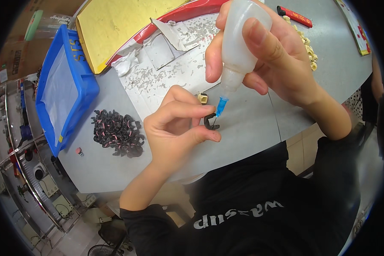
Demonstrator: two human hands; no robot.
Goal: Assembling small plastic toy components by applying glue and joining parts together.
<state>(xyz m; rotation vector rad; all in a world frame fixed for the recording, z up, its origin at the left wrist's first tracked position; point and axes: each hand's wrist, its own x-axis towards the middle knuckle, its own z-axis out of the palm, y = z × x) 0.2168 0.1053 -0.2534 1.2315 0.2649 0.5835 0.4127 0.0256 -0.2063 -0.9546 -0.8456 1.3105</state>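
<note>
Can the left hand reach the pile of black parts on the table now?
Probably yes: the pile of black parts lies just beside the left hand, nothing between, but its fingers hold a small black part.

Translucent white squeeze bottle, blue nozzle; black clip; black-pink parts pile; blue bin; grey table.

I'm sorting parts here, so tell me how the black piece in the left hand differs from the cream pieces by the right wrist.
The black piece is dark, single, and pinched in the left hand; the cream pieces are pale, several, and lie loose on the grey table. The black piece meets the squeeze bottle's blue tip; the cream pieces go untouched. Both are small.
</note>
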